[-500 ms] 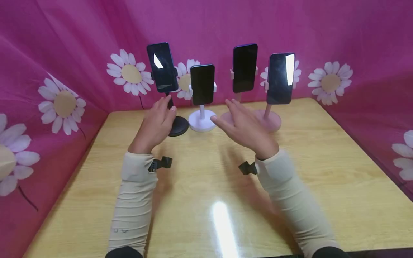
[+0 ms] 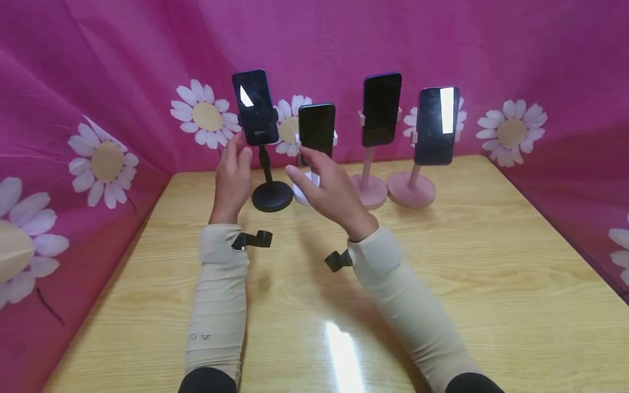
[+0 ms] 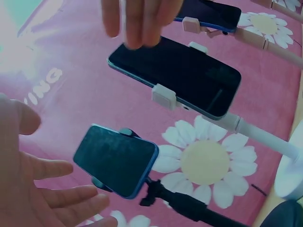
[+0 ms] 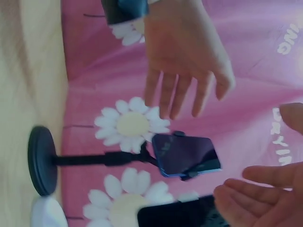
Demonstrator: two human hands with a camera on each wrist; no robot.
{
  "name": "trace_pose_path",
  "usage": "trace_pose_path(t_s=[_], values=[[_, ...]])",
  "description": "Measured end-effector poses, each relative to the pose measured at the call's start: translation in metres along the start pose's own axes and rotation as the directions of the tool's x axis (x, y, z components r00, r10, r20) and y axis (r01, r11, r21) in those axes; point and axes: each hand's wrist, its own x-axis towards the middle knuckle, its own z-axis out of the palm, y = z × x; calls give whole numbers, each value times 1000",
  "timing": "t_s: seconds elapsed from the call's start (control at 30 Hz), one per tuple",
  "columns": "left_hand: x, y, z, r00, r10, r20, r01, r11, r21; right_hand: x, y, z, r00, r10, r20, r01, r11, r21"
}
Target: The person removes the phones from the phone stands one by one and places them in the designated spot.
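In the head view, my left hand [image 2: 232, 183] is just left of the black phone stand [image 2: 272, 197], its fingertips near the lower edge of the phone [image 2: 255, 109] clamped there. Those fingers are spread and hold nothing in the left wrist view. My right hand [image 2: 334, 191] hovers in front of the white phone stand [image 2: 301, 195], partly covering it and the dark-screened phone [image 2: 316, 123] it bears. Its fingers extend forward, thumb apart, grasping nothing. In the right wrist view, the left palm [image 4: 182, 52] faces the clamped phone [image 4: 187, 156] across a gap.
To the right, two pink phone stands [image 2: 375, 191] [image 2: 411, 191] hold a phone each [image 2: 382, 109] [image 2: 436, 128]. All the stands line the back of the wooden table [image 2: 491, 262]. A pink daisy-printed cloth [image 2: 314, 38] rises behind and at both sides.
My right hand has moved left, from before the pink stands to before the white one. My left hand has shifted off the black stand's pole to its left side. The view has shifted slightly.
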Motion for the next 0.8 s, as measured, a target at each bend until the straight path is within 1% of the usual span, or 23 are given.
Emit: trace_pose_path(t_s=[0.07,0.13,0.2,0.3,0.37,0.47,0.6,0.67,0.8], values=[[2,-4,2,1000,-9,-12,8,999,-49,5,3,9,1000,-20,-9,20,998,60],[4,-7,4,1000,-24,-2,23,992,-124,11,5,18,1000,-18,-11,19,995,103],[7,-10,6,999,-32,13,34,981,-193,17,7,25,1000,-2,-10,3,993,118],[12,-14,8,999,-45,26,50,961,-271,28,9,34,999,40,-9,-39,994,99],[15,-15,8,998,-51,20,55,955,-292,36,9,38,998,70,-3,-70,993,92],[18,-18,7,997,-76,21,79,948,-307,46,8,45,992,124,19,-126,988,94],[21,-20,6,993,-108,49,118,935,-333,60,7,53,983,178,44,-182,979,91],[23,-20,6,990,-121,72,139,925,-354,66,9,56,986,162,42,-165,981,104],[27,-21,8,983,-147,107,178,904,-390,72,13,62,987,152,61,-160,975,156]])
